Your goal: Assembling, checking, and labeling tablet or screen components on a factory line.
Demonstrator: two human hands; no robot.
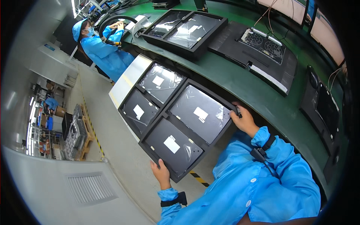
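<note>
A black foam tray (187, 131) is held at its near side by both my hands. Two flat dark panels wrapped in clear film, the upper panel (210, 104) and the lower panel (159, 135), lie in its compartments, each with a white label. My left hand (161, 174) is closed on the tray's lower near corner, thumb on top of the rim. At the upper near corner, my right hand (244, 120) grips the rim. A small black stick-like object (239, 112) shows at its fingers. Touching the tray's far side is a second foam tray (150, 98) with similar wrapped panels.
A white surface (129, 80) lies beyond the second tray. On the green bench (258, 107) stand another panel tray (208, 47) and a black fixture (225, 41). A co-worker in blue (101, 52) is at the bench's far end. A loaded pallet (88, 131) stands on the floor.
</note>
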